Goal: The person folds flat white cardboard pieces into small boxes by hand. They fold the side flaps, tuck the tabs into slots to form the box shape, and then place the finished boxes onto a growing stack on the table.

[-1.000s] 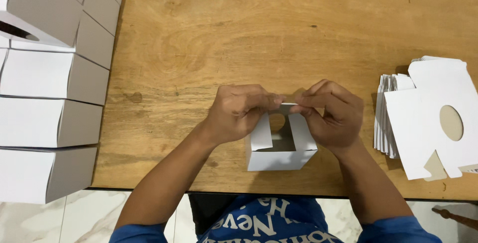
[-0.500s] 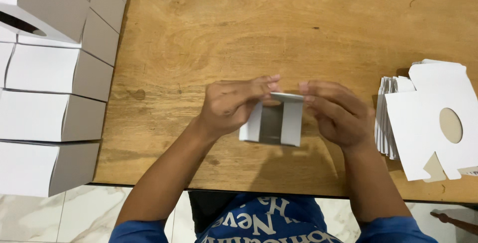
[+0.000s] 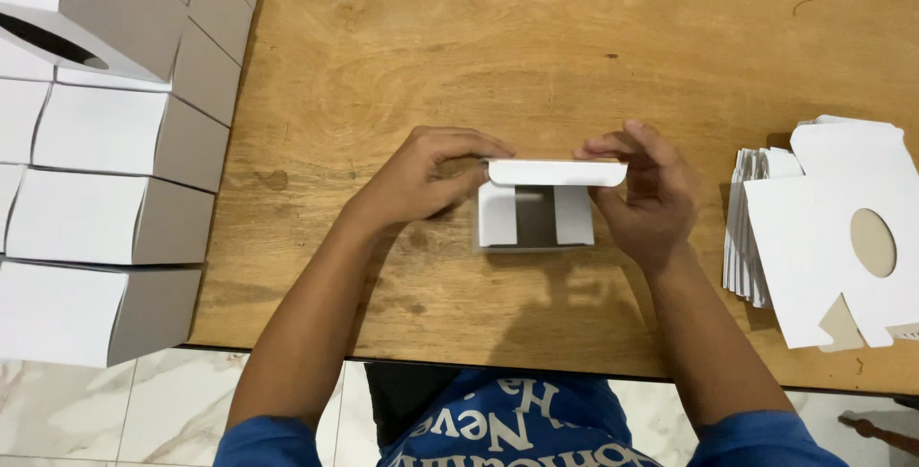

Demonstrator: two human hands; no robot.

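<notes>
Between fingers of left hand, right hand: white box, flap up.

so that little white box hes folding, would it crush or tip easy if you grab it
Probably crushable: the small white box is thin card, one end open, flap unfolded. It looks very light, as the left hand and right hand steady it with fingertips only. It seems unlikely to roll on the wooden table, having flat sides, though a nudge could slide it.
</notes>
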